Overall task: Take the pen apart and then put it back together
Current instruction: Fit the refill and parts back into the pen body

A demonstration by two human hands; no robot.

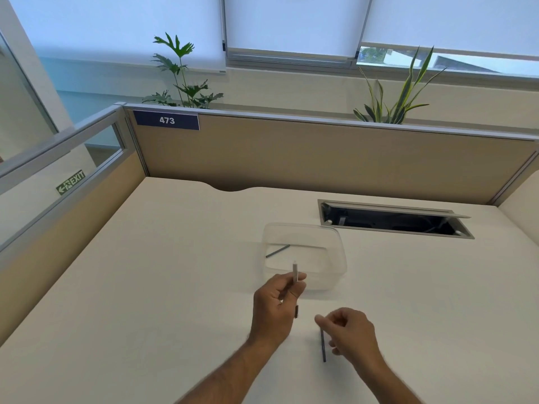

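— What's around the hands?
— A clear tub (335, 259) just beyond them, a dark pen piece (277, 251) inside.
— Grips?
— Left hand (274, 307) pinches the pale barrel (295, 271) upright; right hand (351, 333) pinches the dark refill (323, 349) over the desk (145, 287).

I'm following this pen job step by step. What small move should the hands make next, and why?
Probably bring the two held parts together. The left hand pinches a pale slim pen piece upright, the right hand holds a dark thin pen piece, and they are apart. Another dark thin rod lies in the clear plastic container.
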